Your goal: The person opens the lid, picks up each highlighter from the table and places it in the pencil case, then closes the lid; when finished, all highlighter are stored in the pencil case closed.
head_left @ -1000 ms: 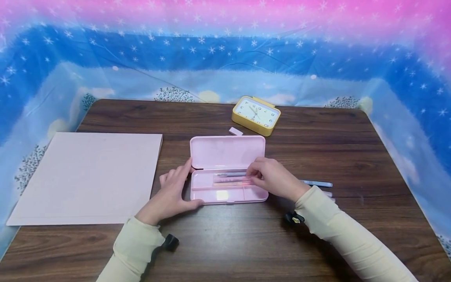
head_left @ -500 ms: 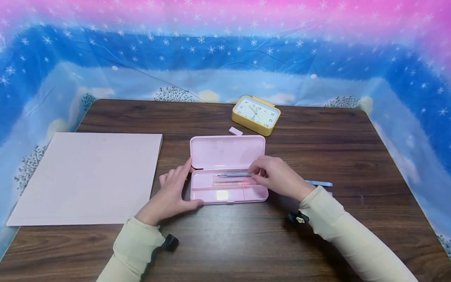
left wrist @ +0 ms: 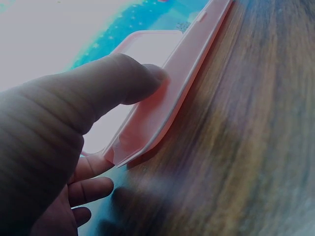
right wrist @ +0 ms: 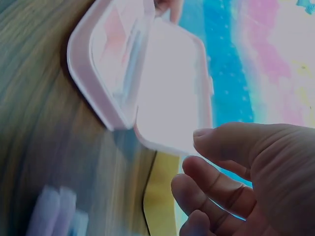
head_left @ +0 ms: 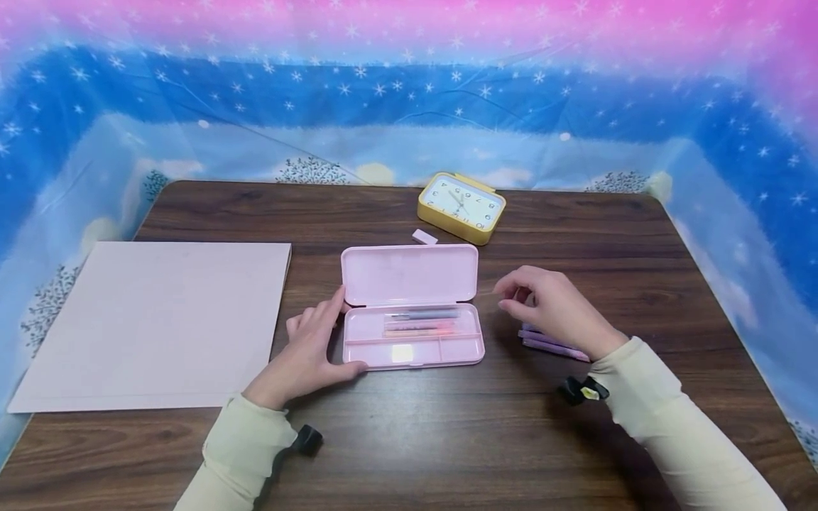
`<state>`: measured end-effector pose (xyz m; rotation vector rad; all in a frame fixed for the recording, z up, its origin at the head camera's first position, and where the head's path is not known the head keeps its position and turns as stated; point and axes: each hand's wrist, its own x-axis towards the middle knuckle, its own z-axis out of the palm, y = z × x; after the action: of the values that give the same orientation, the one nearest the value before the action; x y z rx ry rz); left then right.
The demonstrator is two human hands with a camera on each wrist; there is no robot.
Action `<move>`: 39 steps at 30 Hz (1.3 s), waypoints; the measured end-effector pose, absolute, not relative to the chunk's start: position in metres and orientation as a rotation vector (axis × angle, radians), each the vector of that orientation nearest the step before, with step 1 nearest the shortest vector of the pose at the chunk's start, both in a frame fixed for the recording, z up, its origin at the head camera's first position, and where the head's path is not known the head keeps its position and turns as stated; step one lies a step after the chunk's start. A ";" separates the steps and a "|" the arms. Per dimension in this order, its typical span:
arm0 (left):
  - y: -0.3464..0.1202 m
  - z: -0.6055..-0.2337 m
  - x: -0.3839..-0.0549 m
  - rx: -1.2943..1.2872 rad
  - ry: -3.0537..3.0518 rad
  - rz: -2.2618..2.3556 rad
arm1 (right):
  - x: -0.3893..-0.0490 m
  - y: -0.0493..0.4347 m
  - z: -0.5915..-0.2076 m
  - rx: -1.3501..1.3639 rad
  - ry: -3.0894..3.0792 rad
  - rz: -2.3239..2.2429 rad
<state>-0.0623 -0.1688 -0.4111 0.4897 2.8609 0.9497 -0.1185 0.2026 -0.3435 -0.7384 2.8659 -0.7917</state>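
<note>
The open pink pencil case (head_left: pixel 413 353) lies in the middle of the table, its lid (head_left: pixel 409 275) tipped back. Several pens (head_left: pixel 422 323) lie in its long rear compartment. My left hand (head_left: pixel 303 355) holds the case's left end, thumb at the front edge and index finger by the hinge; in the left wrist view the thumb (left wrist: pixel 113 83) lies against the front wall. My right hand (head_left: pixel 549 305) hovers right of the case, fingers loosely bent with nothing between them. Below it on the table lie purple pens (head_left: pixel 552 346), partly hidden by the hand.
A large pale pink board or folder (head_left: pixel 153 323) covers the table's left side. Behind the case are a small pink eraser-like block (head_left: pixel 424 237) and a yellow clock (head_left: pixel 461 207). A patterned cloth (head_left: pixel 383 99) hangs around the table's back and sides.
My right hand has let go of the pens inside the case and moved right, out over the purple pens. My left hand has stayed on the case.
</note>
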 end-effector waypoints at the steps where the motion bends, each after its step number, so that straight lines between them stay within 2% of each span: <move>1: -0.169 -0.411 -0.062 0.490 2.863 0.947 | -0.118 0.207 -0.343 -0.729 2.874 -0.791; 20: -0.169 -0.413 -0.062 0.513 2.845 0.992 | -0.106 0.287 -0.345 -0.503 2.963 -0.733; 39: -0.169 -0.412 -0.062 0.499 2.847 0.984 | -0.100 0.340 -0.383 -0.311 2.867 -0.725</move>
<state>-0.0623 -0.1692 -0.4123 0.4992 2.8466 0.9835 -0.1004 0.3402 -0.3826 -0.3109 2.8668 -0.7248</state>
